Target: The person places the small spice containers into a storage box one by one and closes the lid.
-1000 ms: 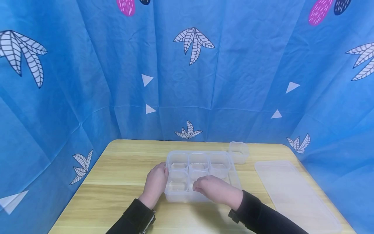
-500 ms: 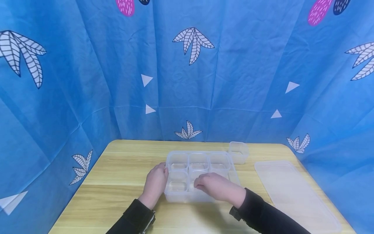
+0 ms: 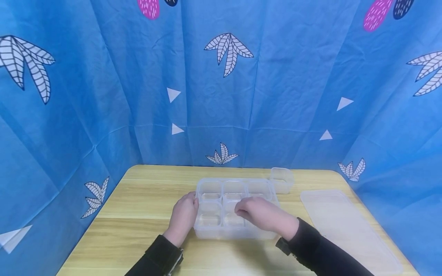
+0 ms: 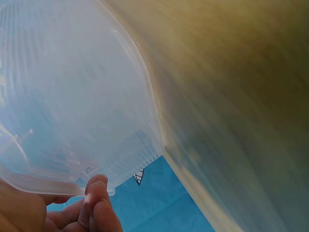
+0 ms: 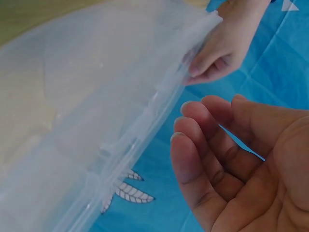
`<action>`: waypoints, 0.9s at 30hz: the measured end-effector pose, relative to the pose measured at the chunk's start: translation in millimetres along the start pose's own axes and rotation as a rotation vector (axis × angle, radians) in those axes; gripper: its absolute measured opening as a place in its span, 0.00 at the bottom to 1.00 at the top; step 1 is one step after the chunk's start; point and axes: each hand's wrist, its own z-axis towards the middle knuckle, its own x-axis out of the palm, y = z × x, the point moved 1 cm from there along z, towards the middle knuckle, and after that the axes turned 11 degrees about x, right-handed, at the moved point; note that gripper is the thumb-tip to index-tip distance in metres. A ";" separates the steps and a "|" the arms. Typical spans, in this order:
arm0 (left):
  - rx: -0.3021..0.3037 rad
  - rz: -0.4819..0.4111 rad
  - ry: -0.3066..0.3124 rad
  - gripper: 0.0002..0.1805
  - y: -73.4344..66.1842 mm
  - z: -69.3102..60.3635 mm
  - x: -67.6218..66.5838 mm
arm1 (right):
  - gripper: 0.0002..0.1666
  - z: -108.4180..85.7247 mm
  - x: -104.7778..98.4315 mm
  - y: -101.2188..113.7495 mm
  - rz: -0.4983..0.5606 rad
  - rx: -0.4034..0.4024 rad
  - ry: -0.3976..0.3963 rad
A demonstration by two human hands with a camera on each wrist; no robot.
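Note:
A clear plastic box [image 3: 226,233] holds several small clear cups [image 3: 210,214] in two rows. My left hand [image 3: 183,217] grips its left rim; in the left wrist view the fingers of that hand [image 4: 94,208] curl at the edge of the translucent wall. Over the right part of the front row hovers my right hand [image 3: 267,215], covering what lies beneath it. Seen from the right wrist, this hand [image 5: 241,159] has loosely bent fingers with nothing between them, apart from the box wall [image 5: 111,111].
Behind the box's back right corner stands one more clear cup [image 3: 282,180]. A flat translucent lid [image 3: 348,230] lies on the right side of the wooden table [image 3: 138,237]. Blue patterned cloth [image 3: 221,99] hangs around the back and sides.
My right hand has moved right and slightly up from the front middle cup, showing more of that cup. My left hand has stayed on the rim.

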 end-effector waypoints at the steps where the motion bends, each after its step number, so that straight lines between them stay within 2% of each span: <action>1: 0.000 -0.001 0.000 0.17 -0.4 -0.2 -0.5 | 0.05 -0.4 -1.9 -1.2 -0.001 0.002 -0.006; 16: 0.003 0.000 -0.001 0.17 -0.9 -0.8 0.0 | 0.05 -11.4 -31.1 -28.0 -0.009 0.084 -0.040; 23: 0.001 0.003 -0.002 0.17 -0.6 -0.7 -0.7 | 0.05 -17.8 -39.2 -47.5 -0.045 0.100 -0.104; 27: -0.001 -0.005 0.000 0.17 0.1 -0.5 0.3 | 0.09 -20.7 -41.6 -62.0 -0.039 0.142 -0.126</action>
